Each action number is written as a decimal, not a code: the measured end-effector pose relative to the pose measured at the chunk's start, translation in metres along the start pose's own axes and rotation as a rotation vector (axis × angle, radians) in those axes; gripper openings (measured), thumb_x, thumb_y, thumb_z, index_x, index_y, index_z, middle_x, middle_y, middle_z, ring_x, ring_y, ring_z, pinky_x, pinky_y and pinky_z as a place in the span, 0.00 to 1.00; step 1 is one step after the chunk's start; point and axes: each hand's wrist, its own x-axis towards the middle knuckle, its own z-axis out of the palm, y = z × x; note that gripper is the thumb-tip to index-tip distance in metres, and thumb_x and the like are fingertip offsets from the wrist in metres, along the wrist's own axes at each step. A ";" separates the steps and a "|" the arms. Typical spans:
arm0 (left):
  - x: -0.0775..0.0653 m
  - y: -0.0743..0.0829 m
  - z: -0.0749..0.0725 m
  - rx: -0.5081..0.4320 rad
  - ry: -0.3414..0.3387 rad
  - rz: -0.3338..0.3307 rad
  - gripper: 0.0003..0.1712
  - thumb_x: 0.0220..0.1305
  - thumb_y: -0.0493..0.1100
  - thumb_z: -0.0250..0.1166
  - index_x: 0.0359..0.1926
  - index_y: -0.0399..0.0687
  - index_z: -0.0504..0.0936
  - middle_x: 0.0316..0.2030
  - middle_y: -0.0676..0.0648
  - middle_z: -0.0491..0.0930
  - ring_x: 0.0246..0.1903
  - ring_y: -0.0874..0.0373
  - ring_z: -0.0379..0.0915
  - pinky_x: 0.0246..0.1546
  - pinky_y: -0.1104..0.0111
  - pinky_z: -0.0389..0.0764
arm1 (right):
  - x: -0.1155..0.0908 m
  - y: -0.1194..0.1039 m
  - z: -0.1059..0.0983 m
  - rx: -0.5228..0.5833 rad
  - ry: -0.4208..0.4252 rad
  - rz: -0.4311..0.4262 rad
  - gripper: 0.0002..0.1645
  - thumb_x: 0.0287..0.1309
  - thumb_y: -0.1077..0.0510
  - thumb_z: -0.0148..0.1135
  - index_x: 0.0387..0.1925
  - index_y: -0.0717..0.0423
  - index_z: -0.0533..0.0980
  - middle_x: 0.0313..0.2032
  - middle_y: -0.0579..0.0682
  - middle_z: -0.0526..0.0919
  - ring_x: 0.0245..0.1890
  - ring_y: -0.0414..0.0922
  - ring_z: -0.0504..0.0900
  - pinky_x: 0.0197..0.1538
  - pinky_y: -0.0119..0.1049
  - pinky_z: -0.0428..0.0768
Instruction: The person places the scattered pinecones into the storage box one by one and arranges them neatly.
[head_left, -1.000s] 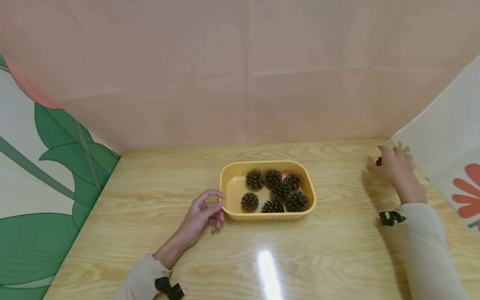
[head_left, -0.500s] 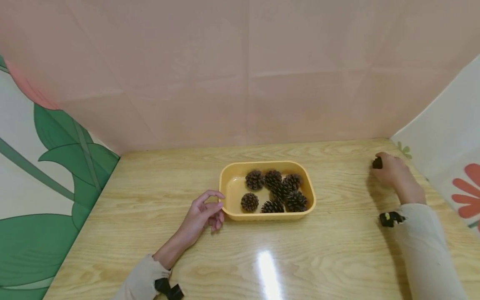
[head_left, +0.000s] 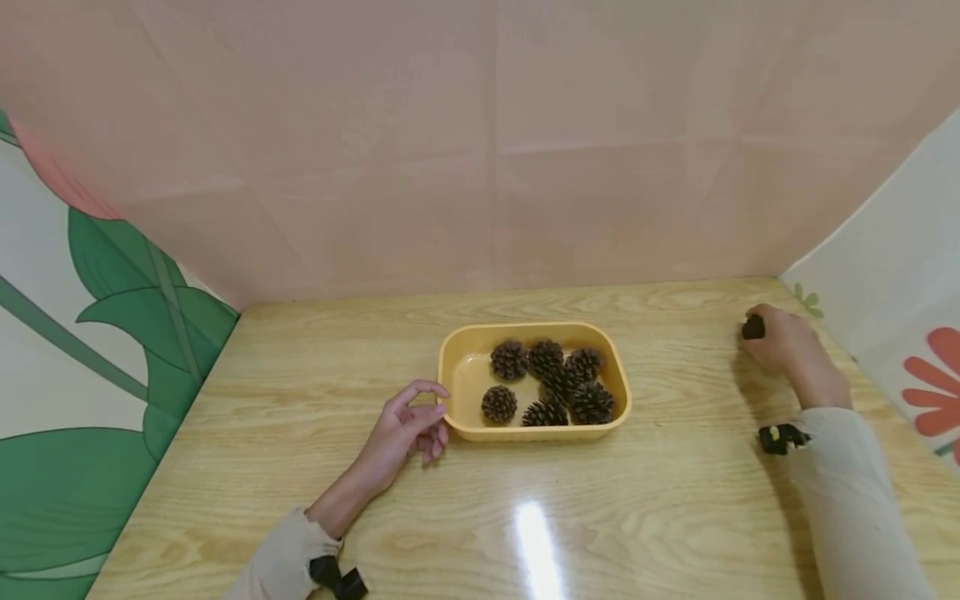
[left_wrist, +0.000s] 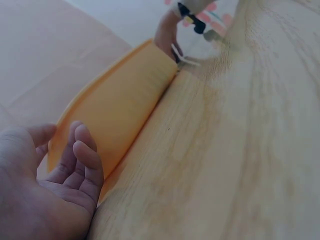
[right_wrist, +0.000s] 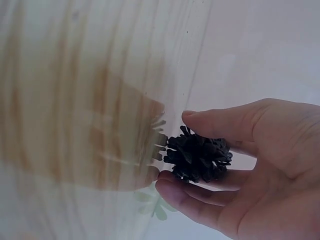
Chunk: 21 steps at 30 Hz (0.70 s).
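A yellow plastic tray (head_left: 465,432) sits mid-table with several brown pinecones (head_left: 509,360) inside, mostly toward its right end. My left hand (head_left: 401,429) pinches the tray's left rim between index finger and thumb; its other fingers hang loosely curled beside the tray wall, as the left wrist view shows. Far off to the right, my right hand (head_left: 787,350) holds a dark pinecone (right_wrist: 196,155) at the table's back right. Thumb and fingers lie on either side of this pinecone in the right wrist view, where its reflection shows on the glossy tabletop.
The wood-grain table (head_left: 675,500) ends at a plain pinkish backdrop (head_left: 495,167) behind. Printed sheets with leaves (head_left: 142,325) and a red flower (head_left: 937,382) stand along the left and right sides. A black strap with a small device is on each wrist.
The right hand's fingers have closed around the pinecone at the right, which now shows more at the hand's left side. The left hand and tray stay put.
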 end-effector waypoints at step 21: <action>0.000 0.001 0.000 -0.006 -0.004 0.002 0.25 0.74 0.43 0.59 0.59 0.27 0.63 0.23 0.45 0.80 0.18 0.58 0.75 0.16 0.71 0.73 | 0.001 -0.005 -0.009 0.015 0.031 -0.033 0.33 0.61 0.56 0.65 0.59 0.74 0.66 0.53 0.81 0.70 0.51 0.80 0.67 0.53 0.72 0.65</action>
